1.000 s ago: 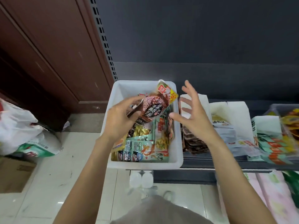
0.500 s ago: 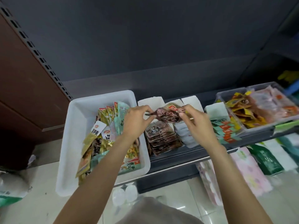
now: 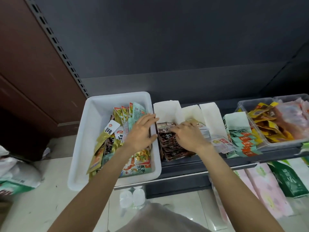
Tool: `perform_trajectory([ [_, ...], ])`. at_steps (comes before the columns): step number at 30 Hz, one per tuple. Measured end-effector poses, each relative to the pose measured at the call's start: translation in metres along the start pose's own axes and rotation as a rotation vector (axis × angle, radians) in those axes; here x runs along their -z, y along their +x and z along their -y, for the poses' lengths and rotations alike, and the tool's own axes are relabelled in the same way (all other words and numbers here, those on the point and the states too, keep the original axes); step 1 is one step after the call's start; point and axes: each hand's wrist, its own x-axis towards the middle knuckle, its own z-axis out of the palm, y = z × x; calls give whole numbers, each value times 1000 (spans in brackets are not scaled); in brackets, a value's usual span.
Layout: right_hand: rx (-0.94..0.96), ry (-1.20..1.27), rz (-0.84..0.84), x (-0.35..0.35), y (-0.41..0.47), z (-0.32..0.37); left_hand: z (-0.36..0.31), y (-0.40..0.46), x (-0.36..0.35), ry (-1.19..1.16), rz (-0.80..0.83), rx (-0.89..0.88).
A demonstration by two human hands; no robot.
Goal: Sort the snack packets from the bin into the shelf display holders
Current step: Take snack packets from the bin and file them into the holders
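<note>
The right hand (image 3: 187, 137) lies palm-down with its fingers (image 3: 175, 128) spread flat, pressing on the row of dark brown packets (image 3: 168, 144) in the leftmost white display holder (image 3: 167, 108); whether a packet is pinched beneath them I cannot tell. That row runs near to far along the shelf (image 3: 192, 166). The left hand (image 3: 142, 131) rests open, fingers extended, across the right wall of the white bin (image 3: 93, 131), gripping nothing. The unsorted snack packets (image 3: 123, 114) lie directly under and left of it, so this hand is nearer for the next pick.
</note>
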Motion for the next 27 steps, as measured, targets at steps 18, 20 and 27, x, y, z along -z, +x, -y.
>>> perform_trajectory([
  [18, 402, 191, 301, -19, 31, 173, 65, -127, 43, 37, 75, 685],
  [20, 404, 99, 313, -27, 37, 182, 70, -129, 41, 42, 121, 659],
  [27, 221, 295, 28, -33, 53, 181, 72, -140, 44, 42, 60, 605],
])
